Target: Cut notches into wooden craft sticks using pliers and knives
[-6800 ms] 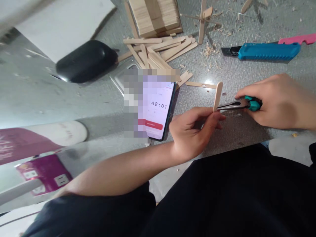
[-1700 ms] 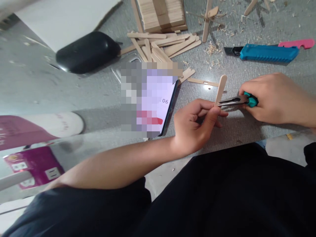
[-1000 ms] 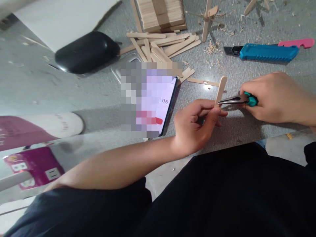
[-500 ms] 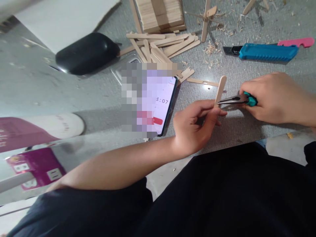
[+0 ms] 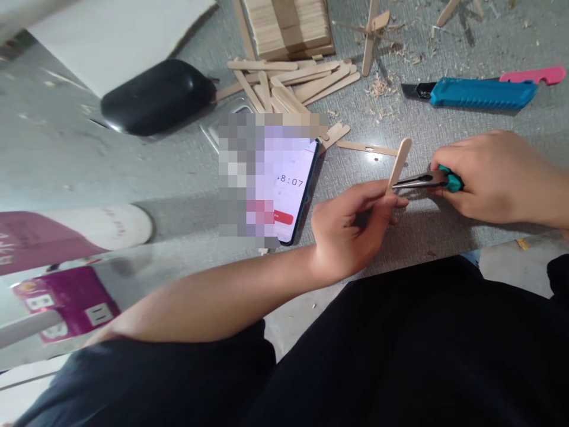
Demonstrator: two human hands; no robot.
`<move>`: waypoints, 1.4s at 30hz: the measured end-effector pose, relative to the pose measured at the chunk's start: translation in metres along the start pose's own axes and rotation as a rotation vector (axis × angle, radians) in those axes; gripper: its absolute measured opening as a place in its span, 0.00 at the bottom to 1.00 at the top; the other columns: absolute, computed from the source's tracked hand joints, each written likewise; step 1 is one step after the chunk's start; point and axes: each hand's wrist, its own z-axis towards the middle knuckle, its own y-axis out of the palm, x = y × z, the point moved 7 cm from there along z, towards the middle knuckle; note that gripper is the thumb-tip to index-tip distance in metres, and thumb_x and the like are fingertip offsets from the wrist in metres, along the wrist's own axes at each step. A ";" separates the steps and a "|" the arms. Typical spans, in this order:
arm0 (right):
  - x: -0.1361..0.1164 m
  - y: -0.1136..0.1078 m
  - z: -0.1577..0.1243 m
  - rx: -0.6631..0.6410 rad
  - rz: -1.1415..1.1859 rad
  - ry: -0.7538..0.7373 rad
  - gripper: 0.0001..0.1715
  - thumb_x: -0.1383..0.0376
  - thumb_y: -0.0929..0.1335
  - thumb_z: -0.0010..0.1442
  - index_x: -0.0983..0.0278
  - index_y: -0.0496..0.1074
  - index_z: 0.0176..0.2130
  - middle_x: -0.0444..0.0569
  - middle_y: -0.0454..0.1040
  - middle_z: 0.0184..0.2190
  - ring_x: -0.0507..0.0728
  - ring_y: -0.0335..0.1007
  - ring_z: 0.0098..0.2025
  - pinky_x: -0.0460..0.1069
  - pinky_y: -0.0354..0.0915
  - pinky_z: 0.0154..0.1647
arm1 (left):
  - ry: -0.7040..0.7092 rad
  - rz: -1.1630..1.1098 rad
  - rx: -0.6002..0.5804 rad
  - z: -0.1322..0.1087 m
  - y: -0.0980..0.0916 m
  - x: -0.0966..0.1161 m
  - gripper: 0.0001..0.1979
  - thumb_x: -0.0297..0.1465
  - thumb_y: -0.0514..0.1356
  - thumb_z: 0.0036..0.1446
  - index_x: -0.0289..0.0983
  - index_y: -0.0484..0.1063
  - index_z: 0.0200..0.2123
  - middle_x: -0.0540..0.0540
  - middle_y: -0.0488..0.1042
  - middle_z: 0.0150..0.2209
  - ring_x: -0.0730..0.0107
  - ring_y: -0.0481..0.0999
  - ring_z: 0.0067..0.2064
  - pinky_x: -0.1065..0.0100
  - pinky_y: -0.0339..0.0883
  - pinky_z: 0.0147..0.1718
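Note:
My left hand (image 5: 351,228) pinches the lower end of a wooden craft stick (image 5: 399,163) that stands nearly upright, leaning right. My right hand (image 5: 498,177) is closed round the teal handles of small pliers (image 5: 422,181). The metal jaws of the pliers point left and bite the stick's edge just above my left fingers. Both hands hover over the grey table (image 5: 422,231) near its front edge.
A phone (image 5: 288,187) showing a timer lies left of my hands. Loose craft sticks (image 5: 293,83) and a stacked bundle (image 5: 288,26) sit behind it. A blue utility knife (image 5: 475,93), a pink tool (image 5: 533,75), a black case (image 5: 157,95) and wood shavings (image 5: 380,89) lie around.
The stick has tilted a little further right while the pliers stay clamped on it. The phone's timer has advanced. My hands stay in about the same place.

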 end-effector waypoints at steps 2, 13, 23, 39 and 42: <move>-0.001 0.000 0.000 -0.010 -0.007 0.012 0.17 0.58 0.74 0.67 0.56 0.64 0.34 0.51 0.77 0.33 0.63 0.69 0.34 0.57 0.49 0.36 | 0.003 -0.008 -0.005 0.000 0.000 0.001 0.05 0.29 0.67 0.79 0.38 0.85 0.51 0.47 0.93 0.38 0.73 0.88 0.27 0.74 0.83 0.27; -0.001 0.001 0.001 -0.023 -0.089 0.016 0.10 0.57 0.70 0.66 0.57 0.68 0.34 0.52 0.79 0.33 0.62 0.66 0.32 0.57 0.47 0.34 | -0.014 -0.086 0.001 0.002 0.001 -0.003 0.06 0.32 0.68 0.80 0.36 0.84 0.49 0.46 0.92 0.37 0.73 0.89 0.27 0.76 0.83 0.29; -0.002 -0.001 0.004 -0.059 -0.065 0.031 0.07 0.64 0.72 0.59 0.58 0.69 0.34 0.49 0.78 0.32 0.59 0.66 0.33 0.56 0.48 0.37 | -0.263 -0.277 -0.095 0.003 0.009 -0.015 0.16 0.44 0.68 0.80 0.37 0.80 0.42 0.45 0.90 0.33 0.71 0.87 0.26 0.74 0.82 0.26; 0.000 0.001 0.007 0.014 -0.062 -0.099 0.02 0.61 0.71 0.58 0.57 0.73 0.34 0.49 0.75 0.28 0.61 0.67 0.33 0.56 0.48 0.38 | -0.410 -0.537 -0.179 0.005 0.020 -0.023 0.22 0.50 0.74 0.73 0.39 0.79 0.37 0.51 0.84 0.26 0.75 0.79 0.19 0.76 0.74 0.18; 0.000 0.002 0.007 0.006 -0.051 -0.121 0.03 0.62 0.70 0.57 0.57 0.71 0.33 0.49 0.74 0.28 0.61 0.65 0.33 0.56 0.49 0.38 | -0.420 -0.554 -0.199 0.004 0.021 -0.025 0.23 0.52 0.74 0.73 0.39 0.78 0.36 0.51 0.84 0.25 0.75 0.78 0.19 0.76 0.73 0.18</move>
